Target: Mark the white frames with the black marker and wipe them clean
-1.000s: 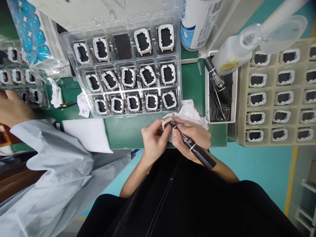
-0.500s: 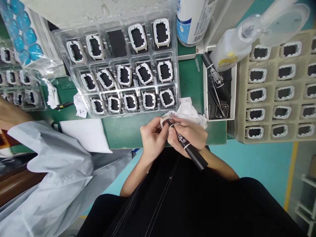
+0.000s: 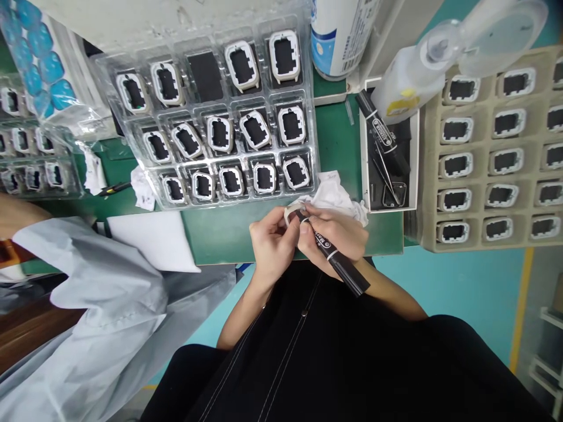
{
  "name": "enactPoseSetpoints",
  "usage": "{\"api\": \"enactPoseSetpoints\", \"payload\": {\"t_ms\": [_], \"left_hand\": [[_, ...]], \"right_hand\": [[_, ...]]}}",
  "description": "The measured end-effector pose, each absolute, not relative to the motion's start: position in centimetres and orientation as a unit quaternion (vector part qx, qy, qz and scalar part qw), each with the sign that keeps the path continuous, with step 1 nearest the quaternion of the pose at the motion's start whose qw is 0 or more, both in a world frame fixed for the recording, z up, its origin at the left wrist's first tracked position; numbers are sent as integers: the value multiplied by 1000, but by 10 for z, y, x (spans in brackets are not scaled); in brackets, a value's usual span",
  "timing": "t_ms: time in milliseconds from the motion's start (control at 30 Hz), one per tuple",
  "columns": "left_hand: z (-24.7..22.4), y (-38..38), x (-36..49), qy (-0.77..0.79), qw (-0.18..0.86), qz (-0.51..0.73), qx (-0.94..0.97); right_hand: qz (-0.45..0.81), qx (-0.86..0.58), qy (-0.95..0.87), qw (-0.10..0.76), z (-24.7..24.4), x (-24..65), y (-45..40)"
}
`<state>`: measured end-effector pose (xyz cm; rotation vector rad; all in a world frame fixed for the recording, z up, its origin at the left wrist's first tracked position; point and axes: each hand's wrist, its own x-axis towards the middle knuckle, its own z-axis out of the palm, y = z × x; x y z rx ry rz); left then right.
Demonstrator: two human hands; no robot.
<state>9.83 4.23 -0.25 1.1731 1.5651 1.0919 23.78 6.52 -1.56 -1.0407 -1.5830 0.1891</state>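
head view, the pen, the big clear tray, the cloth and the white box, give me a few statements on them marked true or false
1. The right hand grips a thick black marker pen. True.
2. Every compartment of the large clear plastic tray holds a frame. False: one in its far row shows only a flat black pad.
3. The left hand holds a small pale rounded frame. True.
4. The crumpled white cloth lies inside the open white box. False: it lies outside, on the green table.
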Motion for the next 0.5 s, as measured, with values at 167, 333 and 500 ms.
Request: {"api": "enactPoseSetpoints", "payload": {"t_ms": [167,333,500], "left_hand": [[0,44,99,637,435,432,467],[-4,42,98,634,441,434,464],[-5,42,97,630,441,440,463]], "right_hand": [[108,-436,-694,563,-14,241,63],[114,-448,-667,585,-25,238,61],[125,-438,-687,567,-20,241,61]]}}
